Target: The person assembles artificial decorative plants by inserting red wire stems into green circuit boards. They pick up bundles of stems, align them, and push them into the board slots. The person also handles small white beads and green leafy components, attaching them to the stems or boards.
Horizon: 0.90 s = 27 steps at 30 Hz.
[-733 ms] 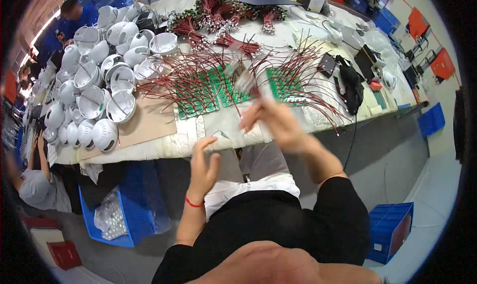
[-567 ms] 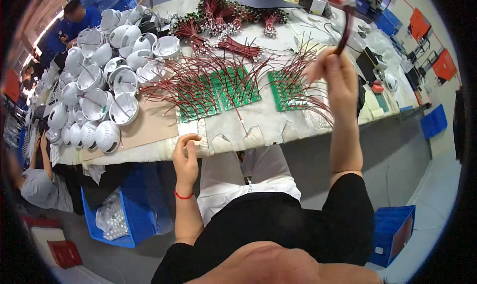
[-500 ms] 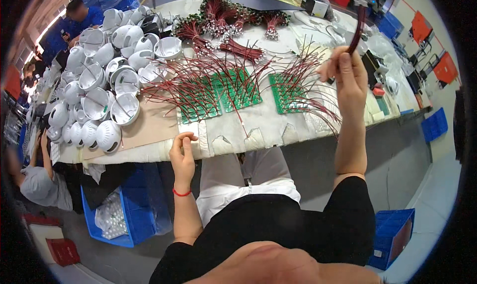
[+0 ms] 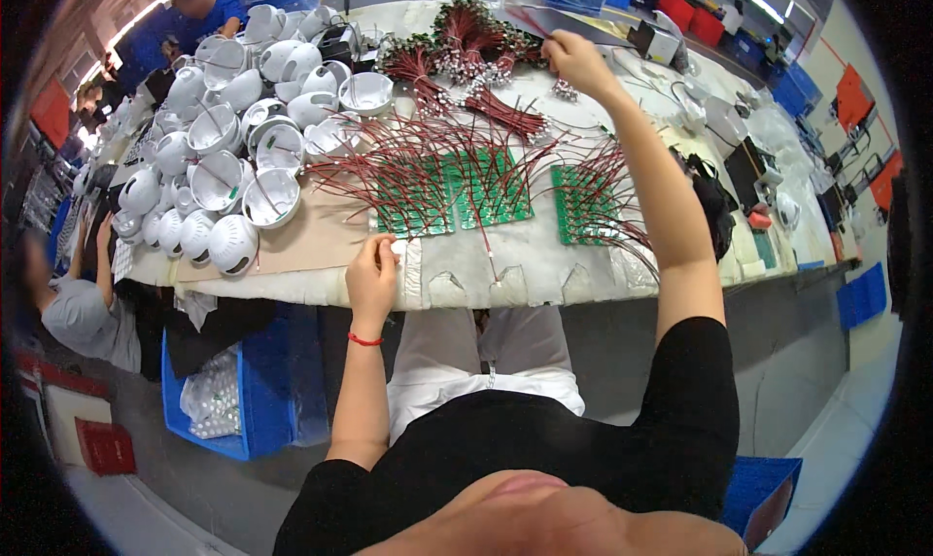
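My right hand (image 4: 580,62) reaches to the far side of the table, its fingers closed on one end of a bundle of dark red wires (image 4: 528,18), which is smeared by motion. Below it lie tied bundles of red wires (image 4: 466,31) with white connectors. My left hand (image 4: 372,282) rests by the table's front edge, fingers loosely curled, thumb a little apart, with nothing visible in it. Just beyond it are green circuit boards (image 4: 413,201) with many red wires standing out of them. Another green board (image 4: 583,206) with wires lies to the right, under my right forearm.
White dome-shaped housings (image 4: 224,182) are heaped on the table's left side. A blue bin (image 4: 255,391) with white parts stands below the front edge. Plastic bags and a black item (image 4: 714,201) lie at the right. Other people are at the far left and left.
My right hand has swung from the raised right side to the far middle, taking the red wire bundle with it. My left hand has lifted slightly, its fingers more curled.
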{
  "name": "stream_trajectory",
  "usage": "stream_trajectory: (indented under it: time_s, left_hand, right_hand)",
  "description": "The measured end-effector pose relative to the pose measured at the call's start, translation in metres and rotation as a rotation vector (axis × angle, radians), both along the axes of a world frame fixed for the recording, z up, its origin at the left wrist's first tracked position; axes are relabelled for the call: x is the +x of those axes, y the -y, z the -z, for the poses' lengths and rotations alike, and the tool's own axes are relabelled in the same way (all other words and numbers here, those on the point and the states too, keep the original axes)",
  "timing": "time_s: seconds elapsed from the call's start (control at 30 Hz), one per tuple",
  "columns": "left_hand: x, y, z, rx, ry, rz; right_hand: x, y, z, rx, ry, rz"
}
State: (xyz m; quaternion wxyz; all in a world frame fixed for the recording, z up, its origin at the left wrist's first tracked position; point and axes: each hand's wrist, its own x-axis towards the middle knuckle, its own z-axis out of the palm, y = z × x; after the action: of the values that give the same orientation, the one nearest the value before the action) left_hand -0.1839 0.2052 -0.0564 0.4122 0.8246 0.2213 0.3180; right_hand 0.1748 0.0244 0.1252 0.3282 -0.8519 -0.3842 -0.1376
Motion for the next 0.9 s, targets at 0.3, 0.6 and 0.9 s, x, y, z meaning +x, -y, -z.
stream_trajectory:
  time_s: [0.3,0.6,0.9]
  left_hand:
    - [0.000,0.004,-0.002,0.015,0.054,0.043]
    - [-0.002,0.009,-0.008,0.182,0.101,-0.020]
    - [-0.006,0.002,-0.005,-0.047,0.109,-0.058]
  right_hand:
    - [0.097,-0.030,0.142,-0.460,0.019,-0.001]
    - [0.068,-0.015,0.106,-0.264,-0.034,-0.152]
    - [-0.117,0.038,0.006,0.285,-0.306,-0.417]
